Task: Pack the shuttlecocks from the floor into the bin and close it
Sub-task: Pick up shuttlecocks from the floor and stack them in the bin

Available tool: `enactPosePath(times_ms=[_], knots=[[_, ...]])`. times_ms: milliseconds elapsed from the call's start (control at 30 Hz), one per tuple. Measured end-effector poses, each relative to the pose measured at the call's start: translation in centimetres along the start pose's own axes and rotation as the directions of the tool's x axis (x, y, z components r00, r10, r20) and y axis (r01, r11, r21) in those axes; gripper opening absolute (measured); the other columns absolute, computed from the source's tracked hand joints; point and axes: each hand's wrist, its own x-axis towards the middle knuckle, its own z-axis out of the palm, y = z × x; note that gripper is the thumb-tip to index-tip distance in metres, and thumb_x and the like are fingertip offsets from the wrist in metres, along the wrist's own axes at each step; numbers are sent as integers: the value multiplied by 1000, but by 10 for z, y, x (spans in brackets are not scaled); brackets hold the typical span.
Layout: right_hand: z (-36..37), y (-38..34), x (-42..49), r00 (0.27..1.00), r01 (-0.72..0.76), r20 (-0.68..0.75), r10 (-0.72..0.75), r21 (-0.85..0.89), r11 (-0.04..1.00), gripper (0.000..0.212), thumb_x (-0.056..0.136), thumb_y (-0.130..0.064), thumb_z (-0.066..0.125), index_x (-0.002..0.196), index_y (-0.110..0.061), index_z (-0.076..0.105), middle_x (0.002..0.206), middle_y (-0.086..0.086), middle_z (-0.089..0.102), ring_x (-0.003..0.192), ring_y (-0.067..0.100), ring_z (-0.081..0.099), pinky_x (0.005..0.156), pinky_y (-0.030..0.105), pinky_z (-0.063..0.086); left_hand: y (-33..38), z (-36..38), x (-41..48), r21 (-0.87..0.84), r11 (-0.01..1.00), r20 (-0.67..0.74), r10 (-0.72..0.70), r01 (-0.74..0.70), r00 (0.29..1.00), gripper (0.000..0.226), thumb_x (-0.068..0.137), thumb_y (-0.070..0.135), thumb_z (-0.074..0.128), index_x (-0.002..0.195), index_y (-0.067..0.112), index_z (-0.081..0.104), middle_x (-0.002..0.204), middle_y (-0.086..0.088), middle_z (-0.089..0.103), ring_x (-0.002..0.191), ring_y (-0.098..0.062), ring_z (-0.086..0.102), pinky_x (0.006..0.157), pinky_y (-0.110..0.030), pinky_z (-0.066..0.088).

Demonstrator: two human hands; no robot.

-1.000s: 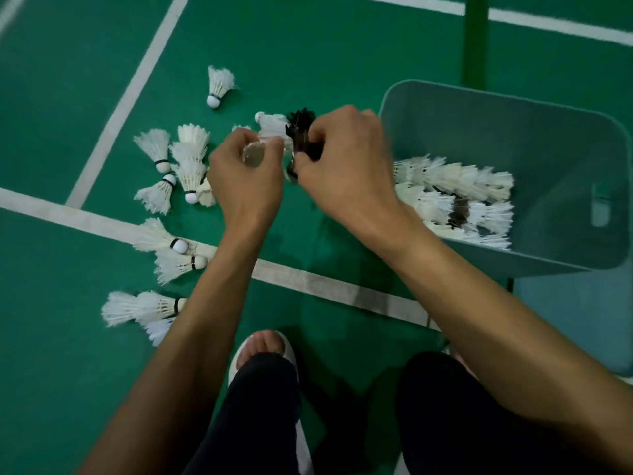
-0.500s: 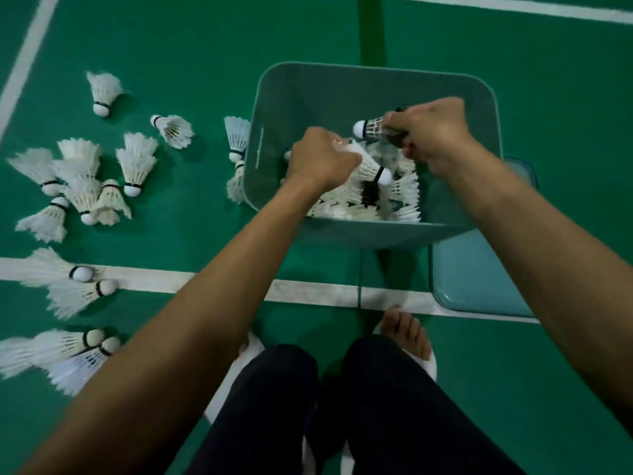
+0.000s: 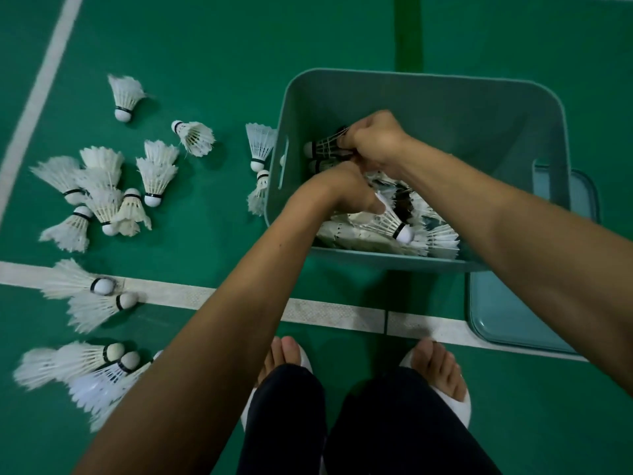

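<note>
A teal plastic bin (image 3: 479,108) stands open on the green court floor, with a pile of white shuttlecocks (image 3: 435,238) along its near wall. Both my hands are inside it. My left hand (image 3: 339,190) is closed on the feathers of a white shuttlecock (image 3: 394,224) whose cork points right. My right hand (image 3: 373,138) grips a dark-feathered shuttlecock (image 3: 322,147) near the bin's left wall, cork pointing left. Several white shuttlecocks (image 3: 102,193) lie scattered on the floor to the left, and two (image 3: 260,145) rest against the bin's outer left wall.
The bin's teal lid (image 3: 507,320) lies flat on the floor under the bin's right near corner. White court lines (image 3: 329,310) cross in front of my feet (image 3: 435,368), which are in white slippers. More shuttlecocks (image 3: 85,368) lie beside my left forearm.
Both hands carried their shuttlecocks from above the floor into the bin and have sunk lower; the right hand has moved left, close to the left hand. My view has shifted right and nearer.
</note>
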Motion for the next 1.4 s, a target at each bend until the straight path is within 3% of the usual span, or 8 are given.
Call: enactPosePath(times_ms=[367,433,567,667,833,967,1167,1400], knots=[[-32,10,-15,985,104,-138,-102,5,995,23,76,-17,85,87,0,74,72,8,72,62,17,64,64,32,56,-6,-9,4,-78,997,-79,-3,-3,997,67,91,33,77,145,6,47,132,-6,57,110,-25,57,85,-33,48],[-51,9,-33,980,196,4,-197,-95,976,7,84,-6,75,91,-6,76,86,8,76,75,15,67,70,31,56,-8,-11,1,-139,990,-102,-1,-13,995,67,91,32,77,145,6,49,136,-11,58,109,-25,59,82,-32,49],[-75,10,-59,888,287,421,-185,-194,938,33,92,10,59,114,-11,72,108,6,76,89,8,70,80,35,57,-7,-13,-4,-203,978,-70,29,-42,997,44,92,30,76,127,7,66,106,-7,69,83,-14,62,61,-26,44],[-83,17,-56,857,288,493,-150,-217,933,45,90,9,66,129,-14,63,102,6,75,79,8,68,75,35,55,-10,-9,-7,-246,968,-47,43,-54,998,46,91,32,77,130,8,67,122,-9,70,101,-21,65,71,-29,45],[-90,24,-57,808,296,589,12,-423,856,15,84,-9,81,99,-10,77,84,5,71,73,12,61,66,30,50,-17,-3,-6,-334,942,-16,17,-22,1000,56,88,37,80,131,4,66,129,-17,66,118,-24,62,76,-29,44],[-105,28,-58,914,153,404,42,-439,885,12,79,-8,84,88,-3,76,75,3,71,64,9,59,54,26,45,-18,-11,-7,-475,879,-47,-62,32,997,36,94,40,72,113,10,68,103,-5,68,87,-19,61,80,-35,50],[-108,22,-49,975,-115,-180,130,92,989,25,83,-5,80,104,4,70,91,14,75,62,13,62,78,35,62,-8,-26,-11,-717,692,-114,-237,85,965,33,97,33,62,124,15,56,115,-11,63,89,-21,60,83,-35,52],[-61,7,-32,966,-132,-196,166,176,975,15,80,-3,83,87,0,70,80,10,73,52,13,59,55,25,56,-16,-14,-7,-284,947,-50,-172,151,984,51,91,19,75,134,7,50,131,-10,54,108,-25,60,89,-40,61]])
